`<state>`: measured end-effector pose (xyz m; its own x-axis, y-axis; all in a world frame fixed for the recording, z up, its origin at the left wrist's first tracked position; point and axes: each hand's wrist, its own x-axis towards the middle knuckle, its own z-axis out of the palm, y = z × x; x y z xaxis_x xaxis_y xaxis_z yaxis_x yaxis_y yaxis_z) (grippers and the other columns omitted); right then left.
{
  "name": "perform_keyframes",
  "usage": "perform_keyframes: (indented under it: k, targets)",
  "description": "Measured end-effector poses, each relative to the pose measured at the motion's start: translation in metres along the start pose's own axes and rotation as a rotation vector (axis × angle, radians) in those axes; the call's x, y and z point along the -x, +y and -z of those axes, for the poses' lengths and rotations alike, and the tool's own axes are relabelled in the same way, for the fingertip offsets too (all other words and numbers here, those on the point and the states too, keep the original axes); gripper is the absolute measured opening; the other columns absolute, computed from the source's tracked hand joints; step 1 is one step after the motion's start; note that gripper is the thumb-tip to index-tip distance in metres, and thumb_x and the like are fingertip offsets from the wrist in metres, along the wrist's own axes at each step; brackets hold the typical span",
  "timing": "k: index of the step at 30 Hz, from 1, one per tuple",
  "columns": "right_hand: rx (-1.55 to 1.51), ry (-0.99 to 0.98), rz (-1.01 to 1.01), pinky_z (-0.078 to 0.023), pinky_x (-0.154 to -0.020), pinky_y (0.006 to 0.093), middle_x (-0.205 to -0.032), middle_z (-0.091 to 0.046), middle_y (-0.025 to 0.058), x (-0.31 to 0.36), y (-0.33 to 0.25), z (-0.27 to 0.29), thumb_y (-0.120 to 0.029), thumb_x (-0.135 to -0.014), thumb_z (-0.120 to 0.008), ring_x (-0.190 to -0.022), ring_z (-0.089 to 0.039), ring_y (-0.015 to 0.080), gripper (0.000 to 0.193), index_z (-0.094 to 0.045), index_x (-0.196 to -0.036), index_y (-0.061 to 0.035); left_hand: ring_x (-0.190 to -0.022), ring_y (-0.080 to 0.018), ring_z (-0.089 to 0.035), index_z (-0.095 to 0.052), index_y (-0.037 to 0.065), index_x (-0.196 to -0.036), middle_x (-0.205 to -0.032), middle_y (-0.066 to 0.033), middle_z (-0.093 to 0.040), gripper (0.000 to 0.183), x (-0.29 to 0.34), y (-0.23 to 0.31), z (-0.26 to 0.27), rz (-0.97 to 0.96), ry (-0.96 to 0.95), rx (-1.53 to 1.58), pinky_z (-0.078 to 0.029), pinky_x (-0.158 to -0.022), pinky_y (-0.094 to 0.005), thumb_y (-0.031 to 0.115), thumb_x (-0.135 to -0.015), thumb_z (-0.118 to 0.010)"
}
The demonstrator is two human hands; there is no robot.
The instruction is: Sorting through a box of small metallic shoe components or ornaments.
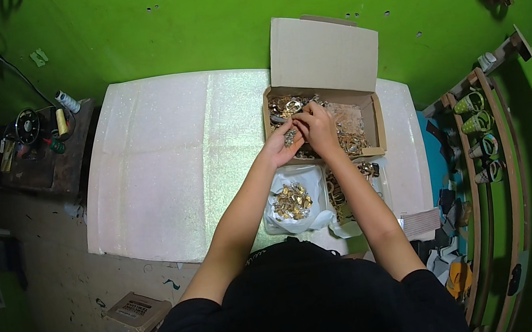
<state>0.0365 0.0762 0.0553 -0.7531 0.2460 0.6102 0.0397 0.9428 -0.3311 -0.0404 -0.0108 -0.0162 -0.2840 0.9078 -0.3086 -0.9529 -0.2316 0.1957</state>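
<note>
My left hand [283, 148] is cupped, palm up, over the left part of an open cardboard box [379, 122]. Small silvery metal pieces [289, 137] lie in its palm. Close against it, my right hand [320, 127] bends down with its fingers pinched at the left fingertips; whatever they grip is too small to make out. Inside the box are many gold and silver metal fittings [292, 104], with finer brownish bits toward the right. Nearer to me, a white plastic bag [321, 216] lies spread around a heap of gold-coloured pieces [292, 202]. Beside it, more metal fittings [337, 196] show partly behind my right forearm.
The box's lid [323, 47] stands raised toward the green wall. A glittery white sheet covers the table [153, 164]. At left stands a sewing machine table [43, 161] with thread spools. Wooden racks [508, 160] with sandals rise at right; a carton [135, 318] sits on the floor.
</note>
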Motion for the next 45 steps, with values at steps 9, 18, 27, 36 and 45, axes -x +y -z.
perform_keyframes:
  k: [9, 18, 27, 36, 45]
  targets:
    - [0.004, 0.027, 0.023, -0.039, -0.059, 0.0349, -0.071, -0.049, 0.0073, 0.001, -0.003, -0.003, -0.009, -0.064, -0.063, -0.068, -0.051, 0.0248, 0.009, -0.059, -0.072, -0.0065, -0.083, -0.0141, -0.052, -0.048, 0.007, -0.1, -0.092, -0.0041, -0.051, 0.02, 0.009, -0.002, -0.017, -0.044, 0.088, -0.015, -0.047, -0.076, -0.0276, 0.022, -0.086, -0.047]
    - [0.109, 0.099, 0.219, -0.035, -0.057, 0.0306, -0.07, -0.049, 0.0023, 0.007, 0.003, -0.01, -0.008, -0.062, -0.06, -0.067, -0.049, 0.0186, 0.011, -0.057, -0.073, -0.008, -0.08, -0.013, -0.053, -0.05, 0.006, -0.096, -0.088, -0.0045, -0.053, 0.019, 0.003, 0.0, -0.011, -0.019, 0.101, -0.013, -0.048, -0.072, -0.0255, 0.021, -0.086, -0.045]
    - [0.077, 0.126, 0.274, -0.039, -0.058, 0.0301, -0.074, -0.051, 0.0024, 0.008, 0.006, -0.017, -0.009, -0.061, -0.058, -0.066, -0.05, 0.0191, 0.016, -0.056, -0.076, -0.007, -0.079, -0.0122, -0.05, -0.052, 0.008, -0.094, -0.087, -0.0033, -0.052, 0.017, 0.001, 0.003, -0.011, -0.026, 0.146, -0.009, -0.047, -0.071, -0.0243, 0.022, -0.085, -0.048]
    - [0.022, 0.103, 0.131, -0.039, -0.065, 0.0331, -0.075, -0.05, 0.0058, 0.009, 0.004, -0.015, -0.01, -0.065, -0.063, -0.072, -0.051, 0.0228, 0.014, -0.057, -0.077, -0.0086, -0.08, -0.0115, -0.05, -0.048, 0.007, -0.095, -0.086, -0.003, -0.049, 0.019, 0.0, 0.002, -0.008, -0.043, 0.127, 0.071, -0.047, -0.076, -0.0245, 0.023, -0.085, -0.049]
    - [0.05, 0.173, 0.075, -0.037, -0.063, 0.0346, -0.073, -0.049, 0.0069, 0.013, 0.005, -0.018, -0.01, -0.063, -0.065, -0.07, -0.049, 0.0239, 0.014, -0.06, -0.075, -0.0084, -0.086, -0.0121, -0.05, -0.048, 0.004, -0.098, -0.091, -0.005, -0.05, 0.022, -0.003, 0.0, -0.006, -0.064, 0.122, 0.046, -0.047, -0.08, -0.0261, 0.021, -0.083, -0.051]
